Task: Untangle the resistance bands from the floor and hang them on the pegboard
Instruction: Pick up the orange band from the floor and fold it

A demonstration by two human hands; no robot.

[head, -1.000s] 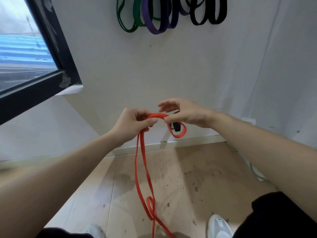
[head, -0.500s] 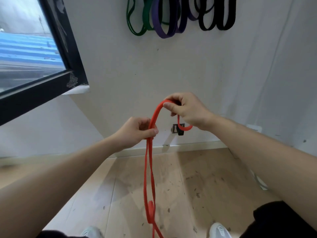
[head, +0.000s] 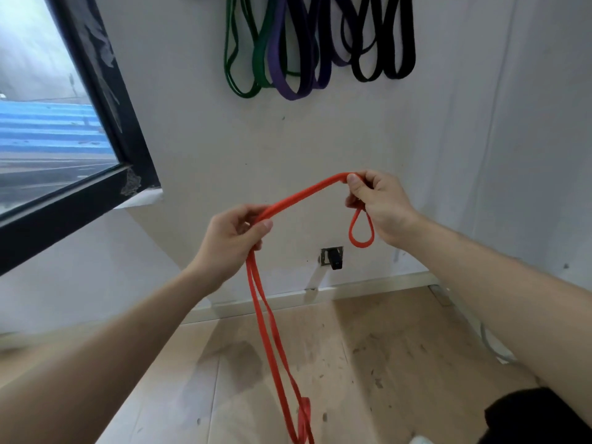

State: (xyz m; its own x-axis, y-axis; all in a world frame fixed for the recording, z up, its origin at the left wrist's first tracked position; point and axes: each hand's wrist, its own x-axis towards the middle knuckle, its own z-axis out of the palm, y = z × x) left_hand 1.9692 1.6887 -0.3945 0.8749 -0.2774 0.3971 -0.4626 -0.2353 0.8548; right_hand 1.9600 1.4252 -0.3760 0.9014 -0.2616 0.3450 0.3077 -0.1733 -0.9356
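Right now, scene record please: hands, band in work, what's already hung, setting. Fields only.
left hand: closed on red resistance band, lower grip
right hand: pinches the same band higher up; small loop hangs below it
band state: span runs between the hands; two strands drop toward the wooden floor, twisted near the bottom edge
already hung: green bands, purple bands, black bands on the white wall
hooks: out of view
left side: window

Red band point(head: 272, 331); green, purple, seemingly black bands point(head: 301, 59)
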